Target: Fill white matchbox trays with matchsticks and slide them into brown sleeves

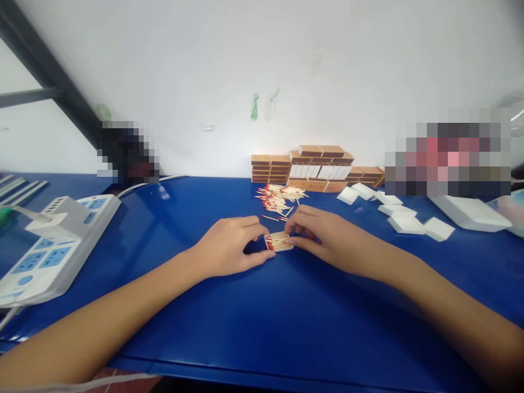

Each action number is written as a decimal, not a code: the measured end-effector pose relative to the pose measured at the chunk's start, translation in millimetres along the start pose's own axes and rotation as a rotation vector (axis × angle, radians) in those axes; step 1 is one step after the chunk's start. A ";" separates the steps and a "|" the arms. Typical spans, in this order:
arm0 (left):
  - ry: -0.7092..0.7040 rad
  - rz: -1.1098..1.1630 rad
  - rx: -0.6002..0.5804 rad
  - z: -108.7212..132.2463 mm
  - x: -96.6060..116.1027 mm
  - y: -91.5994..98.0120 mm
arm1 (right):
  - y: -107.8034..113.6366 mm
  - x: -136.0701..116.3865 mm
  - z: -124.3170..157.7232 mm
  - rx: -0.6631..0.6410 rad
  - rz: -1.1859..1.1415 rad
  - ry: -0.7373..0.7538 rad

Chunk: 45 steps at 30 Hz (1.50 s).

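Note:
A small white matchbox tray point(280, 250) lies on the blue table in front of me, filled with red-tipped matches point(277, 240). At its left end, my left hand point(229, 245) grips the tray between thumb and fingers. My right hand point(323, 234) is bent over the right end, thumb and forefinger closed at the ends of the matches there; the exact contact is partly hidden. Just beyond the tray is a loose pile of matches point(278, 196), with a few single ones strewn on its near side.
Brown matchboxes point(319, 169) are stacked against the wall. White empty-looking trays point(405, 224) lie scattered at right, near a larger white box point(470, 212). A white power strip point(61, 262) with a plugged-in adapter stands at left. Blurred patches cover both sides.

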<state>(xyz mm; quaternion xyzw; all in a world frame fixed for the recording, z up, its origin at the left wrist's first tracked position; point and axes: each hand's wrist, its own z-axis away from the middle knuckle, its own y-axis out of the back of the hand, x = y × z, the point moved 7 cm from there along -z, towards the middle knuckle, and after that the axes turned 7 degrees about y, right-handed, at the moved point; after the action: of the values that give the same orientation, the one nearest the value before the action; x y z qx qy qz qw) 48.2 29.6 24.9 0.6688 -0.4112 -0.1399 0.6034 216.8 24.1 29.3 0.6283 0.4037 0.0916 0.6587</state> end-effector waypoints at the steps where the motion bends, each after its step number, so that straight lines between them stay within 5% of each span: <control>1: 0.001 -0.001 0.000 0.2 0.1 0.1 | 1.0 1.0 0.5 0.004 0.004 -0.001; 32: -0.006 -0.012 0.003 -0.2 0.4 -0.2 | -3.1 9.1 0.0 -0.012 -0.020 0.006; 45: -0.003 -0.004 -0.011 0.2 0.4 -0.7 | -7.2 -11.9 -3.8 0.088 0.006 0.054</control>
<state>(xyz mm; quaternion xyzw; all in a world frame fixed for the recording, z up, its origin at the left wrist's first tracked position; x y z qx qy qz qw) 48.6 29.1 24.3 0.6662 -0.4099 -0.1441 0.6061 203.7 18.1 28.1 0.6553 0.4231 0.0926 0.6189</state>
